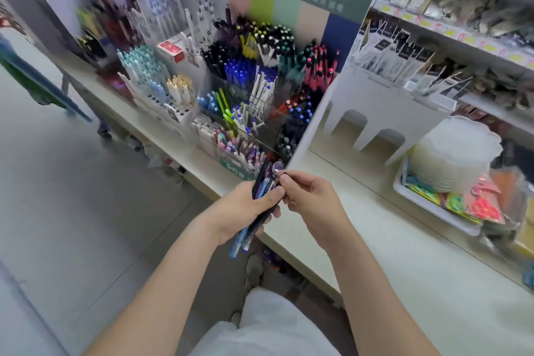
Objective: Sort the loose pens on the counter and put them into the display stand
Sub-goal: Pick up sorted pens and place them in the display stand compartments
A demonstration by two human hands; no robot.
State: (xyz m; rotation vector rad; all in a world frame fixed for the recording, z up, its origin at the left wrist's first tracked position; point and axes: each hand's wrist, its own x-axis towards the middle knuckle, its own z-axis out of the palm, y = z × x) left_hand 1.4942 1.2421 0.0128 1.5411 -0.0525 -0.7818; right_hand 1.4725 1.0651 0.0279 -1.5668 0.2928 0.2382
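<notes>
I get bright, even indoor light, with soft shadow only under the long cream worktop (375,211). Motion blur smears the upper left and the white wall shelves (462,29). Edges bow outward; the bundle of dark and blue pens (261,182) at centre looks sharpest.

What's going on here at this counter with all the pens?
A person stands at the counter. The left hand grips a bundle of pens, and the right hand pinches the top of one of them, apparently picking it out. The display stand just ahead is already crowded with other pens in its compartments. Nothing from the bundle is going into it at this moment.
</notes>
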